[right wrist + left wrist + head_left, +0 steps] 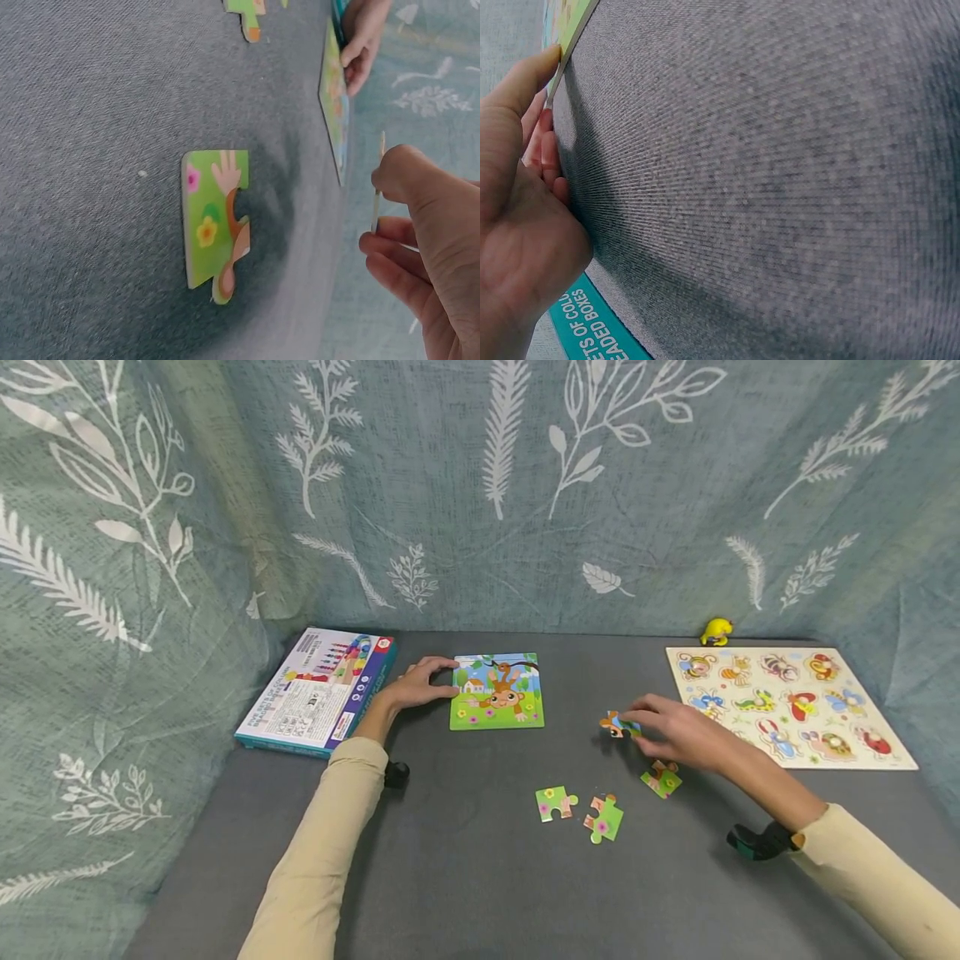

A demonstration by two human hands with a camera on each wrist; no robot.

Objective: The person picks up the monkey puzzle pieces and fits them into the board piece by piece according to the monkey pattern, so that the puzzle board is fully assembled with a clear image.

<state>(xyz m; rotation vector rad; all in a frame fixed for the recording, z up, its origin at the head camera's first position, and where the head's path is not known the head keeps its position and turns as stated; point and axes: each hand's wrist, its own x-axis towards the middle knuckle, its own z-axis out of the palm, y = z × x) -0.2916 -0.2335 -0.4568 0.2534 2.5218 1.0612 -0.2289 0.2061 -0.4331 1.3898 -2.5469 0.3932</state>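
A square monkey puzzle board (480, 720) lies flat near the middle of the table. My left hand (417, 683) rests at its left edge, thumb and fingertips touching the side; the left wrist view shows the thumb (534, 79) straight against that edge. My right hand (678, 732) pinches a puzzle piece (615, 725) with a monkey's face part and blue on it, held above the table. Edge-on in the right wrist view, the puzzle piece (377, 206) sits between thumb and fingers. Beneath that hand lies a loose green puzzle piece (663, 781) with a flower.
Two more loose pieces, one left (553, 803) and one right (604, 819), lie nearer the front. A bead-set box (315, 693) is at left. At right lies an insect peg board (795, 758), with a yellow toy (717, 631) behind it. A leaf-patterned curtain (480, 568) hangs behind.
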